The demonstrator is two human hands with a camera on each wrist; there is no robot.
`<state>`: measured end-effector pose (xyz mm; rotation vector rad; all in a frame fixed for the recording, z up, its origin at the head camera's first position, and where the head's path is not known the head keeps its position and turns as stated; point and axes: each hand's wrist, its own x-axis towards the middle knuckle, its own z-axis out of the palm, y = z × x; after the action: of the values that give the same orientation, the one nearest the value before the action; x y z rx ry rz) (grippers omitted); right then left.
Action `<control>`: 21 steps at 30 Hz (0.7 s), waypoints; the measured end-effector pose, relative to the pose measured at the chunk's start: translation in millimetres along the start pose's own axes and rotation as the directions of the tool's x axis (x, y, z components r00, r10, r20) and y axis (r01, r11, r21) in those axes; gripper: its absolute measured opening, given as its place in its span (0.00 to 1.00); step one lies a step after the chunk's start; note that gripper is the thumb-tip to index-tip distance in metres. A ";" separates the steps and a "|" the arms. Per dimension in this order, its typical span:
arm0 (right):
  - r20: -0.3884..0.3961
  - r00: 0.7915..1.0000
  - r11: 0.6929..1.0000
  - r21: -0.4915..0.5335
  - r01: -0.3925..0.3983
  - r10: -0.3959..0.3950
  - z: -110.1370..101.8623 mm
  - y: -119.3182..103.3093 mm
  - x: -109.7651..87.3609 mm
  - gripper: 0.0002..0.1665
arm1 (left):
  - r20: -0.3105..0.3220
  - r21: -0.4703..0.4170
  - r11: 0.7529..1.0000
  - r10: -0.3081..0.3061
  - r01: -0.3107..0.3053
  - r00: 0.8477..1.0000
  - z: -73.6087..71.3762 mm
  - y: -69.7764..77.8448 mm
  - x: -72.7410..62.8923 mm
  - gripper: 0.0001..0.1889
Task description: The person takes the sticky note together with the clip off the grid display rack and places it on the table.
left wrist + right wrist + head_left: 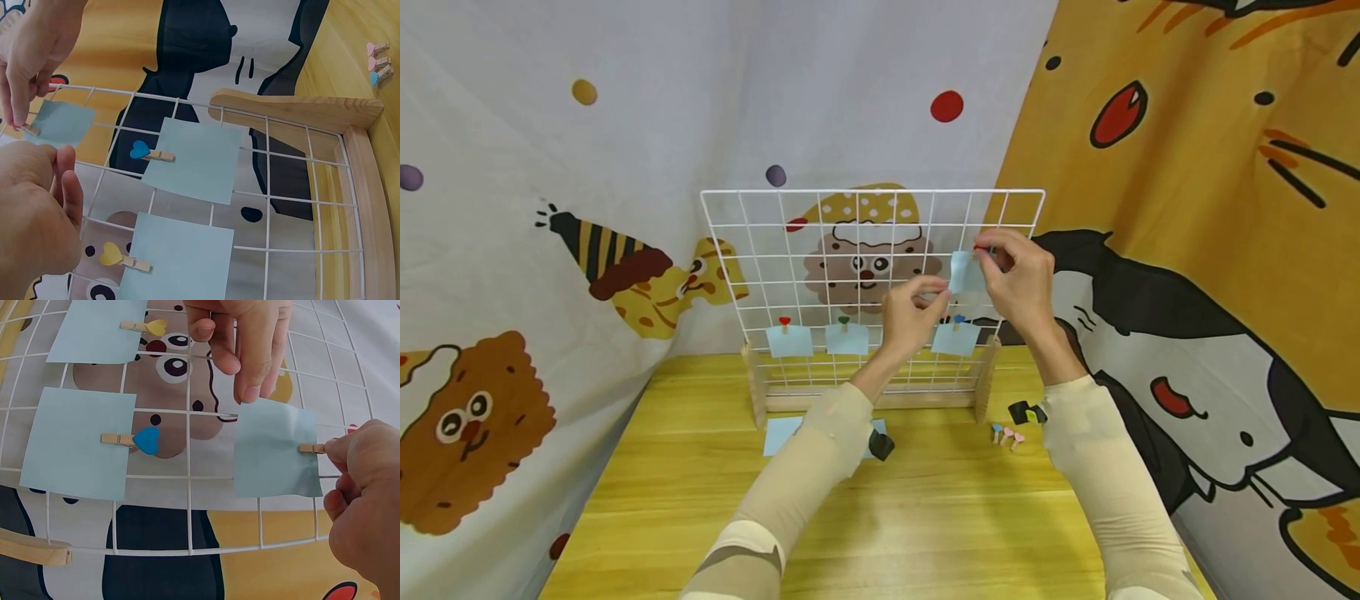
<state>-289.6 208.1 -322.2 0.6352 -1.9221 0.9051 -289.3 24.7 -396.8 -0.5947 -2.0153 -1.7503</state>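
In the head view, my right hand (1021,275) pinches a small wooden clothespin (310,448) with a red heart at the right edge of a light blue paper square (275,450). The paper lies against the upper right of a white wire grid (820,282). My left hand (912,315) holds the paper's opposite edge between thumb and fingertips. Below hangs another paper square (195,159), fixed by a blue-heart clothespin (153,152). Beside that one is a square (181,262) with a yellow-heart clothespin (125,257), hidden behind my left arm in the head view.
Wooden feet (987,379) hold the grid on a yellow wood-grain table (925,517). Squares with a red-heart clip (785,322) and a green-heart clip (843,322) hang left. More blue paper (781,435) lies under my left forearm. Three loose clothespins (1007,436) lie right; a cartoon-print cloth (850,100) hangs behind.
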 end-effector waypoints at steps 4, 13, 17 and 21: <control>-0.013 1.000 1.000 0.016 -0.019 0.019 0.1 -0.2 -0.9 0.07 | -0.012 0.014 1.000 0.005 -0.004 1.000 1.1 0.3 -0.2 0.10; -0.011 0.999 0.998 0.041 -0.052 0.053 -2.2 -1.3 -2.6 0.05 | -0.017 0.013 1.000 0.007 -0.007 1.000 2.3 -0.4 -1.1 0.09; -0.004 0.998 0.998 0.030 -0.060 0.060 -2.7 -0.9 -1.9 0.04 | -0.023 0.026 1.000 0.009 -0.008 1.000 2.4 -0.9 -0.9 0.09; -0.005 0.998 0.998 0.026 -0.065 0.065 -3.3 -0.4 -0.8 0.04 | -0.026 0.031 0.999 0.019 -0.018 0.999 2.3 -1.1 0.0 0.08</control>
<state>-287.3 210.5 -321.8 0.5872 -1.9379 0.9735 -290.0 26.8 -398.0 -0.5757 -2.0086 -1.7052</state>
